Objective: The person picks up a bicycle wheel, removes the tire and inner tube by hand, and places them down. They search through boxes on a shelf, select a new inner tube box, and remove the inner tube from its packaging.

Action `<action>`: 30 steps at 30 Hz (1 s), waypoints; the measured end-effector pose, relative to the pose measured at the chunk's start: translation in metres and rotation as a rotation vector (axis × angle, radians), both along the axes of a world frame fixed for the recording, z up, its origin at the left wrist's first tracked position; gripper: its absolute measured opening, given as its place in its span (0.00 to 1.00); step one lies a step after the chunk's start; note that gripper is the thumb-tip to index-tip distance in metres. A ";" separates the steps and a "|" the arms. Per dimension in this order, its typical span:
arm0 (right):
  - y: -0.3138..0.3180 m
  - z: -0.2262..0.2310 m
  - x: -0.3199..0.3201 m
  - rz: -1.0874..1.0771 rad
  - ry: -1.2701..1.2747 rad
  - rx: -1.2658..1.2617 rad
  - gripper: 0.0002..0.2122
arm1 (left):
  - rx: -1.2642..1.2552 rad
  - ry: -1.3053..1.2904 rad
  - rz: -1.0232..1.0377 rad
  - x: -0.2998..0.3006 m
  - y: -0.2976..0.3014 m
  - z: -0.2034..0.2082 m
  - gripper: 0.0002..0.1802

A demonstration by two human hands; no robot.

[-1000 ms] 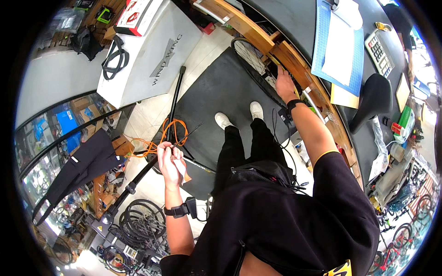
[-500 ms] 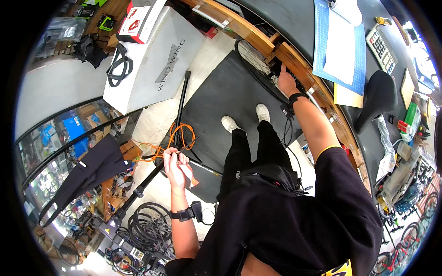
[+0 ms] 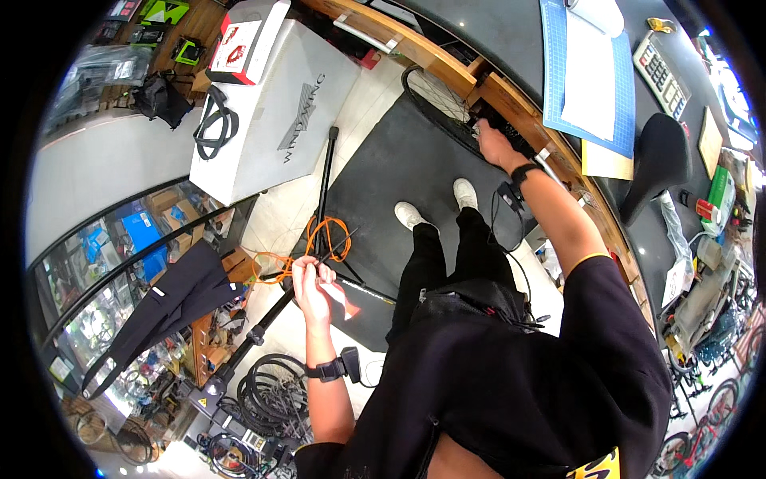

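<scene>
My left hand (image 3: 313, 289) is raised at the left with its fingers curled closed. A pale orange strip (image 3: 345, 302) hangs from it, and a thin dark piece shows by the fingertips. Just behind the hand, an orange cable (image 3: 339, 231) lies looped around a black stand (image 3: 327, 176). At the upper right, my right hand (image 3: 496, 147) is at the open wooden drawer (image 3: 511, 100). Its fingers are bent together over the drawer's dark contents; what they grip is too small to make out. A bicycle wheel (image 3: 431, 112) stands close beside this hand.
A dark counter (image 3: 495, 32) carries a blue cutting mat (image 3: 554, 80), a calculator (image 3: 661, 78) and a black saddle (image 3: 661, 160). On the left are a large grey box (image 3: 271, 120) and a glass case (image 3: 96, 279) with dark trousers (image 3: 171, 299) on it. A black mat (image 3: 375, 172) covers the floor.
The right hand's pointing index finger has bent in, and the hand has shifted slightly at the drawer. My left hand keeps its grip. The whole view has moved a little.
</scene>
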State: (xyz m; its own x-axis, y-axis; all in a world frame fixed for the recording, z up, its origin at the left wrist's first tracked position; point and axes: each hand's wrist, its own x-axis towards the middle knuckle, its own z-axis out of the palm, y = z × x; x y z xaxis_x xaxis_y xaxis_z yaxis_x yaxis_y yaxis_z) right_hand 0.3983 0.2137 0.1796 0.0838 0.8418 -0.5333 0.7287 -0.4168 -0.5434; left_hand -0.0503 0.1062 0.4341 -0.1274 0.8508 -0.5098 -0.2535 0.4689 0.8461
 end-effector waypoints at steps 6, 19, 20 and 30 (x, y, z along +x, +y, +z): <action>-0.035 0.118 -0.010 0.229 0.365 -0.059 0.10 | 0.113 -0.122 -0.114 0.012 0.036 0.027 0.06; -0.036 0.460 -0.122 0.182 0.608 0.766 0.07 | 0.568 -0.388 -0.419 0.037 0.072 0.190 0.09; -0.037 0.468 -0.124 0.180 0.597 0.768 0.08 | 0.574 -0.411 -0.420 0.036 0.069 0.195 0.09; -0.036 0.482 -0.150 0.303 0.545 0.935 0.09 | 0.648 -0.416 -0.389 0.017 0.053 0.202 0.10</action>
